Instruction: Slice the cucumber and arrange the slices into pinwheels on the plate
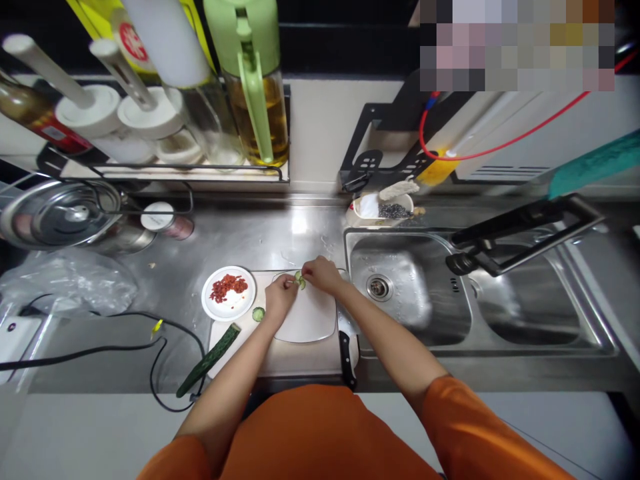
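Over the far edge of a pale tray [309,320], my left hand [282,299] and my right hand [321,275] nearly meet. Fingers of both are pinched around thin cucumber slices [301,281]; which slice each one grips is hard to make out. The tray rests on a light cutting board [295,360]. Left of my left hand, a cut cucumber piece [259,314] lies on the board. A long dark green cucumber [210,360] slants over the board's left edge. A white plate [207,303] with small red pieces [229,289] stands at the board's far left corner.
A black-handled knife [347,360] lies along the board's right side, beside the double steel sink [410,293]. Black cables [125,347] cross the counter at left. Behind stand a spice jar [167,221], a green-topped oil bottle [250,87] and a small seasoning container [356,212].
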`<state>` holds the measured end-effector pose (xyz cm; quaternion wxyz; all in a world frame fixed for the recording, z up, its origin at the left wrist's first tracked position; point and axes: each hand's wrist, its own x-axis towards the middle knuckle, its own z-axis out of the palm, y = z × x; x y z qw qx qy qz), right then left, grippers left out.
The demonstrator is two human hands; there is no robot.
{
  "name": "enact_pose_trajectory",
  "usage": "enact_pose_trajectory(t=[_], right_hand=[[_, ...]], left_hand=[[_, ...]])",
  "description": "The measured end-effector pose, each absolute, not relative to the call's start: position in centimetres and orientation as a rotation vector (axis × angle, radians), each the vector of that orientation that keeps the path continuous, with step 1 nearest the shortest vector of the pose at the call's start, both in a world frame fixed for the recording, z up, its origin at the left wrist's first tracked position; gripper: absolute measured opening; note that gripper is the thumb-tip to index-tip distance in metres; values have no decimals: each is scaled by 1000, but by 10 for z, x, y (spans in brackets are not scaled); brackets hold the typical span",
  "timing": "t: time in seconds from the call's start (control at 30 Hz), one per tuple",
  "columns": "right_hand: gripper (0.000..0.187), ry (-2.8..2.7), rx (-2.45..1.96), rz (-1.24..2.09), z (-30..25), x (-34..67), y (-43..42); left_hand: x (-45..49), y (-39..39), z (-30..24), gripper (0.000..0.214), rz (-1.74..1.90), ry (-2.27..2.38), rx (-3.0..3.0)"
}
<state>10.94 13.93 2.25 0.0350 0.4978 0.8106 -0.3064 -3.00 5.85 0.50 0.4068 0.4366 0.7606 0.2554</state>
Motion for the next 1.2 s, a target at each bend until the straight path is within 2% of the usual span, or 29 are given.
enact_pose_trajectory(t=[0.77,1.2], right_hand=[[21,2516,1479,-651,28,101,127],[27,2543,1475,-580,28,103,122]], left_hand=[[-26,57,-9,10,640,2029,1539],[-28,57,-6,18,562,1991,1569]])
